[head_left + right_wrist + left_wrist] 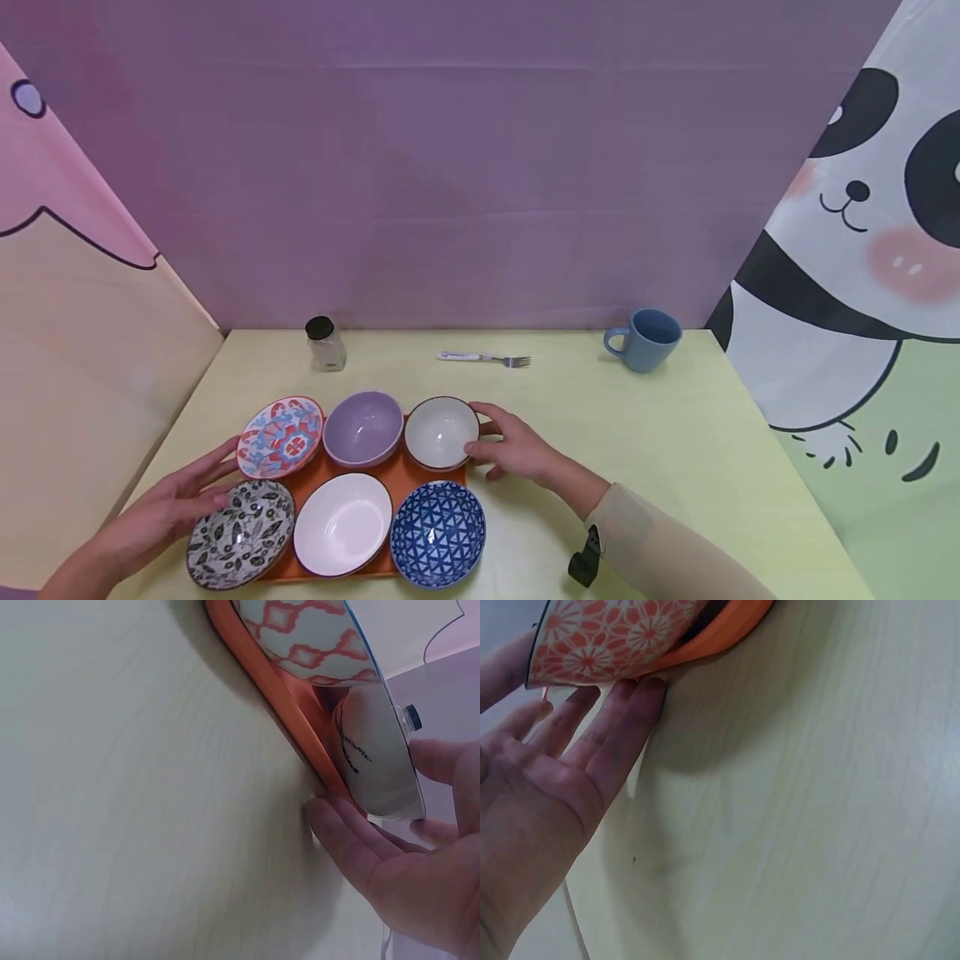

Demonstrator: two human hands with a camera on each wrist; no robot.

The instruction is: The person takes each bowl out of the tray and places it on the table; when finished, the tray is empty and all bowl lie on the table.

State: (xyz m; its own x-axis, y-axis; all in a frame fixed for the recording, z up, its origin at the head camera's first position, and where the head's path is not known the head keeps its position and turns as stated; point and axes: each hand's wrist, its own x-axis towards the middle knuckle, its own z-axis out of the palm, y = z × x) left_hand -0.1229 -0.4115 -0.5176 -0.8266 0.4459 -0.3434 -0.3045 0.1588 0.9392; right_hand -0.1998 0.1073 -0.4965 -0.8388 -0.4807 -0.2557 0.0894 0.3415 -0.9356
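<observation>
An orange tray (pixel 315 481) carries several bowls in two rows. In the back row are a red-and-blue patterned bowl (pixel 281 437), a purple bowl (pixel 363 429) and a dark-rimmed white bowl (pixel 442 433). The front row has a black-and-white leaf bowl (pixel 242 535), a plain white bowl (pixel 343 525) and a blue triangle-patterned bowl (pixel 438 535). My left hand (pixel 168 502) spreads along the tray's left side, thumb over the leaf bowl's rim. On the other side, my right hand (pixel 512 444) has straight fingertips at the tray's edge (pixel 300 716), thumb by the dark-rimmed bowl.
Behind the tray stand a black-lidded glass jar (pixel 326 344) at left and a blue mug (pixel 645 340) at right. A fork (pixel 483 359) with a pale handle lies between them. The pale wooden table (pixel 675 467) ends at a purple cloth (pixel 480 183).
</observation>
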